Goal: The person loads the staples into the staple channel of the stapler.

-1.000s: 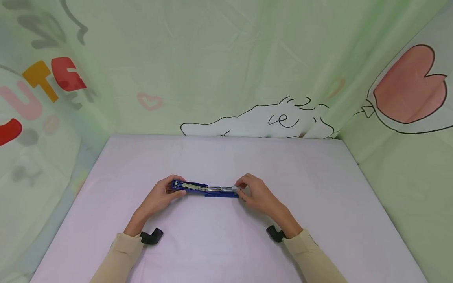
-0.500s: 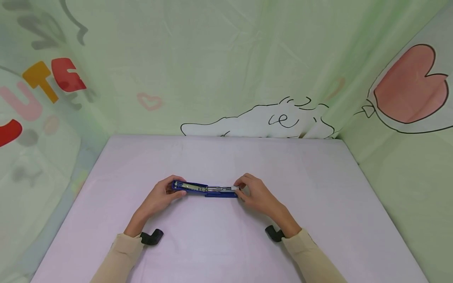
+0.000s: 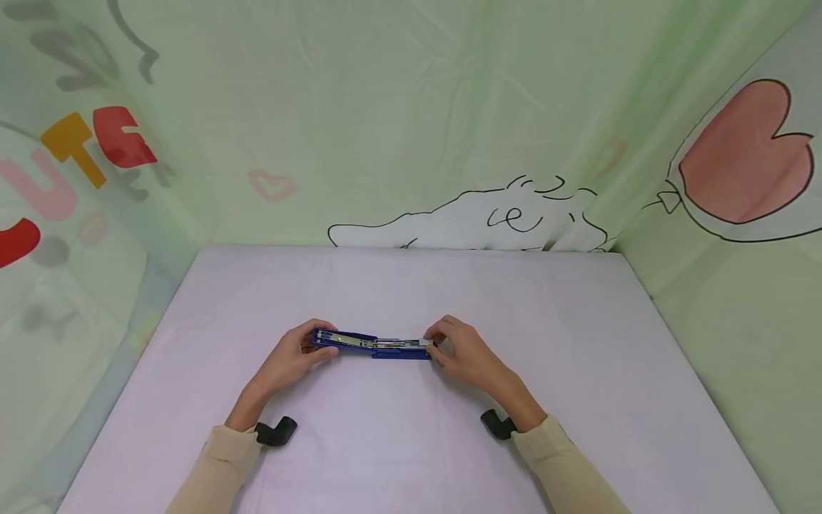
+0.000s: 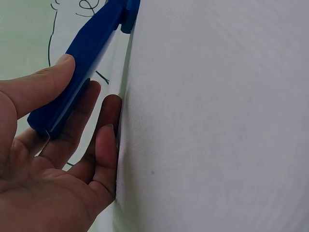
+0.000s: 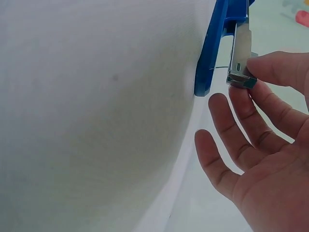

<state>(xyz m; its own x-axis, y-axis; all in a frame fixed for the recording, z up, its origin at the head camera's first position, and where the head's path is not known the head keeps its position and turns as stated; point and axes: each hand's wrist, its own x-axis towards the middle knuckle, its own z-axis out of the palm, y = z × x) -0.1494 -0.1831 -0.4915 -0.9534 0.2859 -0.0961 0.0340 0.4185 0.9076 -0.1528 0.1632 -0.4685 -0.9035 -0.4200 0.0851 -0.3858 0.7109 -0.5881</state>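
Observation:
A blue stapler (image 3: 401,353) lies folded wide open across the middle of the table, its metal staple channel (image 3: 398,343) exposed. With thumb and fingers, my left hand (image 3: 297,355) grips the raised blue top arm (image 4: 91,46) by its far left end. My right hand (image 3: 467,351) pinches the tip of the metal channel (image 5: 241,53) between thumb and fingers, the other fingers spread loosely below. In the right wrist view the blue base (image 5: 207,63) stands apart from that channel, near the tabletop. Whether staples sit in the channel is too small to tell.
The table (image 3: 398,442) has a pale cloth cover. Green printed curtains (image 3: 398,128) close it in at the back and on both sides. Black wrist mounts (image 3: 276,431) show at both cuffs.
Almost nothing differs. The right hand and wrist have shifted very slightly to the left along the stapler's right end; the left hand keeps its hold.

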